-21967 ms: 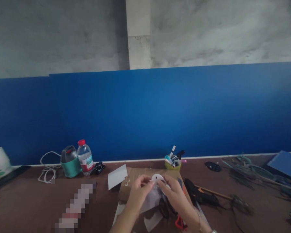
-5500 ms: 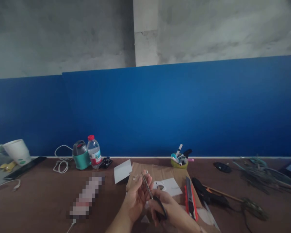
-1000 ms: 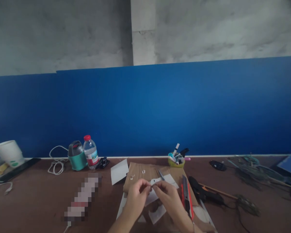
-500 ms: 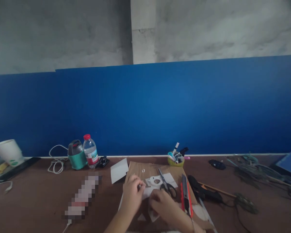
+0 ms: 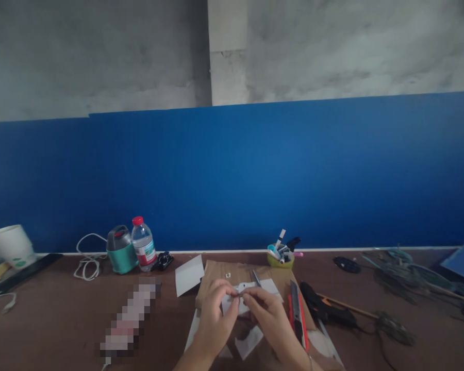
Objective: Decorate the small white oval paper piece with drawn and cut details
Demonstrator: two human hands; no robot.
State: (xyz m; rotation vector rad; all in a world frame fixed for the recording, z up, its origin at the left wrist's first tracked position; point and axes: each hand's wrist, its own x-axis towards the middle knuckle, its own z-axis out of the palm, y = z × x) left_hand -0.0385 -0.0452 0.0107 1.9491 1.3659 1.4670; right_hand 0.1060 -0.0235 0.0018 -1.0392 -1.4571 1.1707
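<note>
My left hand (image 5: 216, 315) and my right hand (image 5: 269, 313) meet fingertip to fingertip over the brown cardboard (image 5: 232, 268). Both are closed in a pinch around something small and thin, too tiny to make out. Beneath the fingers lies white paper (image 5: 274, 289), partly covered. The scissors (image 5: 257, 278) show only their blades, since my right hand hides the handles. Between my wrists rests a torn white paper scrap (image 5: 249, 342). Just right of my right hand is a red utility knife (image 5: 298, 315). A tiny white piece (image 5: 228, 275) sits farther up the cardboard.
Beyond the knife lie a black glue gun (image 5: 327, 308) and a tangle of wires (image 5: 413, 278). A yellow pen holder (image 5: 281, 260) stands at the back. To the left are a white card (image 5: 189, 274), a water bottle (image 5: 143, 245) and a paper cup (image 5: 11, 246).
My right hand has moved up from the white paper scrap, uncovering it, and its fingertips now meet those of my left hand. It now covers the scissors' handles.
</note>
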